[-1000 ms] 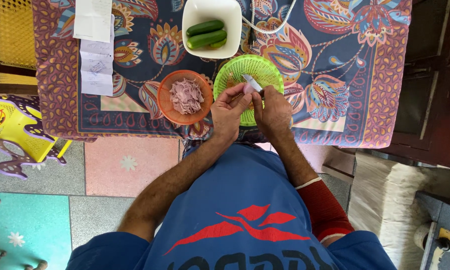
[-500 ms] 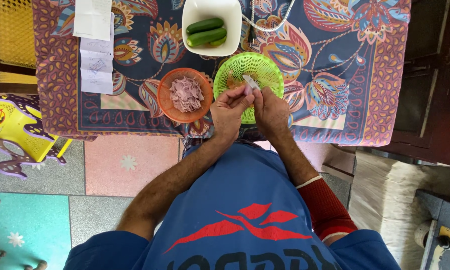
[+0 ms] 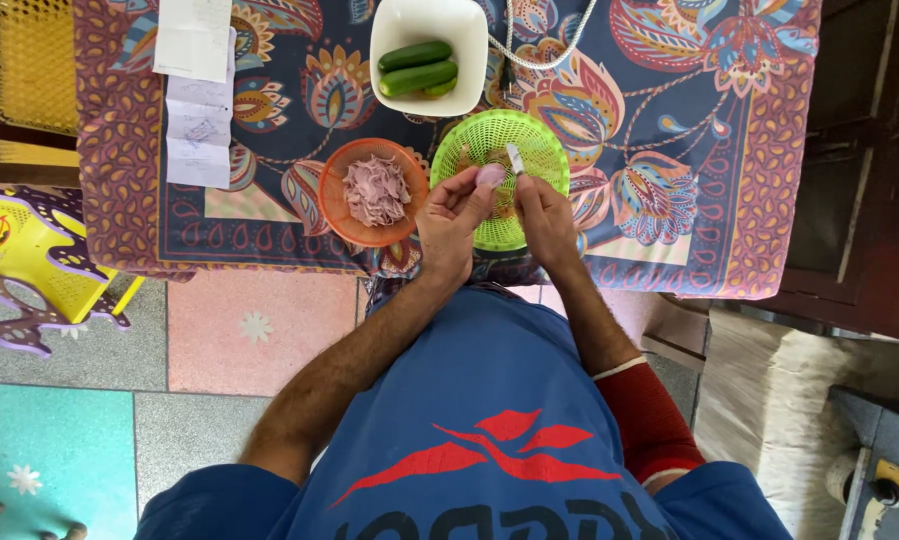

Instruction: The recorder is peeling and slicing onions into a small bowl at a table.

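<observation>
Green plastic basket [image 3: 545, 150] sits under both my hands at the table's near edge, with open cloth [image 3: 670, 120] to its right. My left hand [image 3: 453, 222] pinches one small pink onion piece [image 3: 491, 175]; my right hand [image 3: 544, 217] grips one knife [image 3: 515, 158], handle hidden. One orange bowl [image 3: 332, 205] just left holds slices; one white dish [image 3: 395, 25] holds cucumbers, count unclear.

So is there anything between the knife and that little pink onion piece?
Nothing visible. The left hand holds the pink onion piece at its fingertips over the green basket, and the right hand holds the knife right beside it. Whether the blade touches the piece is too small to tell.
</observation>
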